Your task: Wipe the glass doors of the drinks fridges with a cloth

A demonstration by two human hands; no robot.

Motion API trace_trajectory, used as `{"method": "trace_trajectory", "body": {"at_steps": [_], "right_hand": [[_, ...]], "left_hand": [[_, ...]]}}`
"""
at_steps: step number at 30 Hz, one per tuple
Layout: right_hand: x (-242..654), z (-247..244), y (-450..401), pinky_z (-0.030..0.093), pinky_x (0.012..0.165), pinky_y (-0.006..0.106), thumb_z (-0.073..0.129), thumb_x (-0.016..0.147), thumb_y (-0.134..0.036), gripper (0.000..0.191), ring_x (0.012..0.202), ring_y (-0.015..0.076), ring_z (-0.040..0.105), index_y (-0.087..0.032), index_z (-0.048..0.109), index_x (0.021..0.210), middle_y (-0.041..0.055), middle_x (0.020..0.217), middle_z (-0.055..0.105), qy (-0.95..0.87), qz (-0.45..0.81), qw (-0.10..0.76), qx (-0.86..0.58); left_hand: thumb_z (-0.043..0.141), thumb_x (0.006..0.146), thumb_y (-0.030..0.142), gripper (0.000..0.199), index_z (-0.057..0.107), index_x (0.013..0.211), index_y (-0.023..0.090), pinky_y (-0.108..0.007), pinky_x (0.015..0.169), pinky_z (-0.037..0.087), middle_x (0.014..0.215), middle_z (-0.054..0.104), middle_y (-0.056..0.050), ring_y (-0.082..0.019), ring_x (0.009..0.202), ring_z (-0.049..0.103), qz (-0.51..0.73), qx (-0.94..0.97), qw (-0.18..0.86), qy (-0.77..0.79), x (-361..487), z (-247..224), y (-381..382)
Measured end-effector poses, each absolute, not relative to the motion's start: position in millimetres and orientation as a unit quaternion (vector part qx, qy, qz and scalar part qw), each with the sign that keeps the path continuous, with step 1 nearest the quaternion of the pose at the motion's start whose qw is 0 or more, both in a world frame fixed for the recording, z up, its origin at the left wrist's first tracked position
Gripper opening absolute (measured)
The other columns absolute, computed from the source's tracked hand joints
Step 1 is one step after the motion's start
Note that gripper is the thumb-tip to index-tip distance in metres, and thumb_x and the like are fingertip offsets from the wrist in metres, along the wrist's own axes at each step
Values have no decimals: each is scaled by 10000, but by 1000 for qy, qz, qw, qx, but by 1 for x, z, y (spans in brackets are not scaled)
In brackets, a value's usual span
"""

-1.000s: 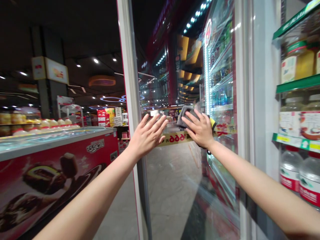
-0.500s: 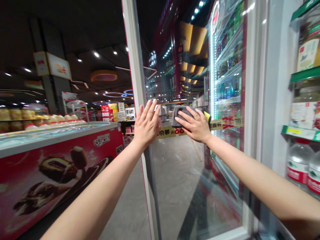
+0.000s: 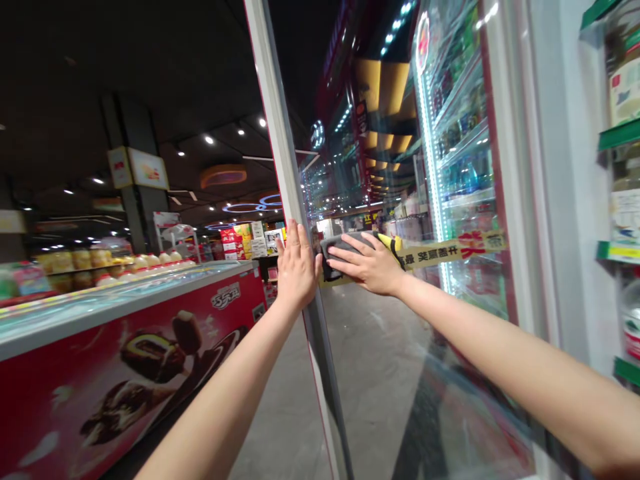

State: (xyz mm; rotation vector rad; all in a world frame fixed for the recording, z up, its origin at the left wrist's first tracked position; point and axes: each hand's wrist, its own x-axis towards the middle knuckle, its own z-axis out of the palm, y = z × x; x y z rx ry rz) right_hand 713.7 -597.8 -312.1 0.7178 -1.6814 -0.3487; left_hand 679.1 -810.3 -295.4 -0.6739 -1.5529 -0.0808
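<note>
A glass door [image 3: 380, 373] with a pale frame [image 3: 274, 107] stands swung out in front of me. My left hand [image 3: 299, 270] lies against the frame's edge, fingers stretched upward and thumb apart, holding nothing. Against the glass, my right hand [image 3: 370, 263] presses a folded grey cloth [image 3: 333, 250] with a yellow-and-black edge, its fingers spread over the cloth. Part of the cloth is hidden beneath the palm. A yellowish strip with printed characters [image 3: 460, 251] crosses the glass at this height, and the cloth covers part of it.
To the left stands a red ice-cream chest freezer [image 3: 200, 347] with a glass top. On the right, green-edged shelves [image 3: 620, 137] hold bottles. Lit drink shelves [image 3: 465, 147] show in the glass. Grey floor [image 3: 270, 413] lies below.
My right hand has slid the cloth leftward across the glass, closer to the door frame and my left hand. My left hand stays at the frame. The view has turned slightly left.
</note>
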Motion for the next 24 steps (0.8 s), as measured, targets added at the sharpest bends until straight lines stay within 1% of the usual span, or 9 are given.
{"method": "trace_trajectory", "body": {"at_steps": [4,6,10,12,14,17,19,22,24], "right_hand": [[707,-276,-619,222,1160,608,519,975,-285,489,1484,329,312,-318,513,1463,7,1588,443,-721,-43,654,224],[704,-271,-631,218,1150,615,503,987,-296,459,1475,344,318,-298,536,1445,11,1584,447,-714,-23,667,213],[703,-286,-626,228,1156,537,502,1000,-283,403,1436,271,381,-323,576,1394,-33,1522,528,-700,-108,633,313],[702,-285,-616,273,1125,485,487,1008,-256,375,1393,233,431,-356,610,1349,-68,1472,579,-698,-133,614,344],[701,-272,-613,320,1078,453,473,1005,-230,385,1351,230,467,-348,627,1338,-54,1454,599,-702,-96,631,316],[699,-250,-626,334,1063,450,461,987,-203,472,1348,256,461,-290,551,1443,18,1515,541,-691,-12,681,242],[697,-246,-639,314,1084,473,452,992,-205,495,1381,257,430,-313,509,1472,7,1558,486,-686,-36,680,258],[697,-249,-650,302,1098,509,459,1014,-243,443,1421,243,390,-399,531,1423,-65,1584,438,-687,-129,641,317],[697,-242,-651,315,1095,515,458,1022,-244,434,1428,236,383,-429,530,1408,-93,1592,419,-693,-152,625,324]], "left_hand": [[366,1029,418,792,-101,1605,141,-553,1263,152,1669,108,-210,-277,1556,141,-21,-269,667,-694,681,-300,-815],[364,1028,429,791,-91,1608,145,-563,1266,126,1666,138,-205,-282,1554,160,-21,-256,674,-692,682,-302,-815],[352,1028,435,774,-50,1614,128,-553,1272,102,1664,171,-199,-278,1556,157,-12,-232,674,-702,682,-305,-815],[353,1026,446,772,-20,1616,116,-545,1274,96,1663,177,-197,-276,1559,149,-6,-227,672,-705,682,-307,-815],[361,1023,465,782,-1,1615,106,-539,1274,87,1665,170,-198,-279,1561,139,-7,-224,676,-702,681,-308,-815],[380,1016,487,816,-9,1611,88,-524,1277,68,1666,150,-210,-281,1563,118,-11,-222,692,-687,680,-311,-815],[398,1010,493,840,-24,1608,82,-518,1278,53,1667,137,-217,-282,1563,103,-12,-223,708,-670,679,-314,-816],[431,1002,482,860,-28,1608,82,-530,1276,43,1668,114,-228,-292,1563,91,-14,-229,726,-649,678,-318,-817],[453,997,467,862,-24,1610,93,-540,1275,44,1669,113,-225,-296,1563,91,-10,-237,727,-644,679,-320,-818]]}}
